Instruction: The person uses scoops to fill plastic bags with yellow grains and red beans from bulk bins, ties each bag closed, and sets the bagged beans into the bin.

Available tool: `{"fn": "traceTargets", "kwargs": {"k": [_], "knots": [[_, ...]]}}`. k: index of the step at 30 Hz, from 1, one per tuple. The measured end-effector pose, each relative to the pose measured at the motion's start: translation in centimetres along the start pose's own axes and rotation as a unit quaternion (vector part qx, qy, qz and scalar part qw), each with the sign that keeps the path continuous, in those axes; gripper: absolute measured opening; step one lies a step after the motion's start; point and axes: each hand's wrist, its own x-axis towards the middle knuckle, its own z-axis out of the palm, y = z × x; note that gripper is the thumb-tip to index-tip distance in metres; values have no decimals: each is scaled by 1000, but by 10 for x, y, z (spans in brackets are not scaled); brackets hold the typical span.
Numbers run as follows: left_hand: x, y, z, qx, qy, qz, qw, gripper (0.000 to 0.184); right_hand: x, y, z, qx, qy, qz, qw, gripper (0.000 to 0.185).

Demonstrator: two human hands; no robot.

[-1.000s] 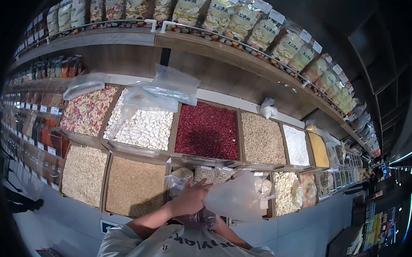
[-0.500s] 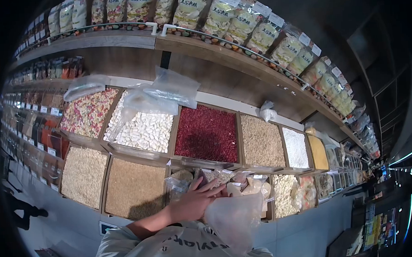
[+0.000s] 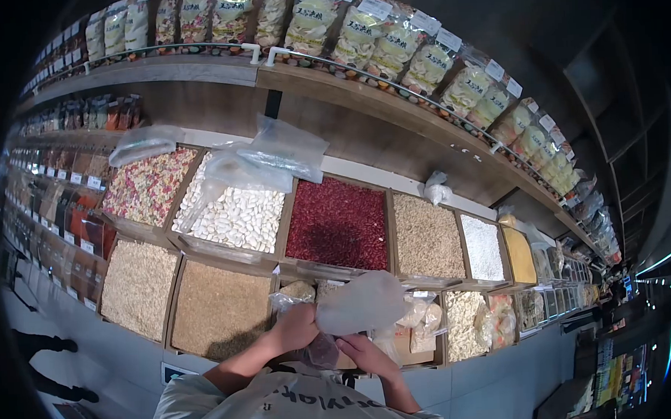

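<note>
My left hand (image 3: 294, 329) is closed at the left edge of a translucent plastic bag, its fingertips partly hidden. Opposite it, my right hand (image 3: 366, 353) pinches the bag's lower part. The bag's pale, puffed upper part (image 3: 360, 303) rises above both hands, and its dark reddish contents (image 3: 321, 352) hang low between them, close to my shirt. Beyond the bag lies a bin of dark red beans (image 3: 336, 223) with a shadowed hollow in the middle.
White beans (image 3: 238, 217) fill a bin partly covered by loose plastic bags (image 3: 292, 148). Grain bins (image 3: 221, 308) line the front row, with small packed bags (image 3: 422, 318) to the right. A shelf (image 3: 390, 95) of packets runs above. Someone's legs (image 3: 45, 343) show at left.
My left hand has gone from spread fingers to a closed grip by the bag. My right hand has come into view on the bag, whose puffed part has moved up and left.
</note>
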Motion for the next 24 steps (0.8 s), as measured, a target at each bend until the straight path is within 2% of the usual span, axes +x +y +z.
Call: {"fn": "traceTargets", "kwargs": {"k": [1,2,4,5,6,7,8,9,10,11,12,13,14,15,16,17,18,19,21,22,23,24], "knots": [[0,-5,1,32,16,-29,999,22,-5,-27,-11,-283,-69,-87,953,28],[1,-10,1,33,16,-27,999,22,-13,-55,-15,-284,-67,-87,952,28],[4,-16,3,93,-13,-82,992,24,-28,-98,-18,-245,-168,-20,955,24],[7,-18,4,94,-14,-80,992,24,-31,-105,-16,-246,-166,-21,955,24],[10,-19,6,93,-85,-71,989,25,-33,-110,-13,-185,-205,-155,949,28],[12,-20,7,92,-156,-63,981,25,-32,-113,-11,-120,-239,-286,920,35],[14,-13,1,50,-208,29,976,26,-19,-116,-5,-160,-195,-359,899,46],[13,-4,-6,7,-259,121,958,26,-5,-121,-8,-287,-165,-394,857,55],[1,-1,2,-5,-195,64,979,27,0,-120,-7,-335,-149,-354,860,62],[2,3,4,-3,-194,66,979,27,5,-119,-6,-382,-134,-315,858,68],[5,6,5,-100,-257,19,961,26,12,-107,-8,-383,-136,-318,856,68],[6,8,6,-197,-316,-28,928,26,18,-88,-11,-358,-152,-266,882,71],[7,3,9,-236,-329,-65,912,26,23,-71,-14,-332,-169,-210,904,73],[5,-10,19,-239,-325,-66,913,26,26,-63,-14,-332,-175,-210,903,73],[3,-30,33,-384,-319,-93,862,27,28,-56,-14,-240,-197,-82,947,72],[3,-50,44,-518,-307,-117,790,27,31,-44,-16,-141,-210,48,966,71],[4,-72,49,-468,-335,-111,811,32,38,-12,-21,-62,-219,27,973,58],[0,-78,53,-469,-337,-111,809,32,41,14,-26,-62,-217,29,974,58],[-11,-89,62,-484,-263,-236,801,27,44,68,-32,-32,-168,101,980,47],[-20,-117,75,-483,-263,-236,801,27,41,103,-27,-1,-127,61,990,38],[-28,-160,93,-598,-208,-280,721,28,38,126,-23,0,-126,62,990,38],[-33,-182,104,-699,-149,-319,623,29,32,144,-20,102,-122,130,979,38]]}}
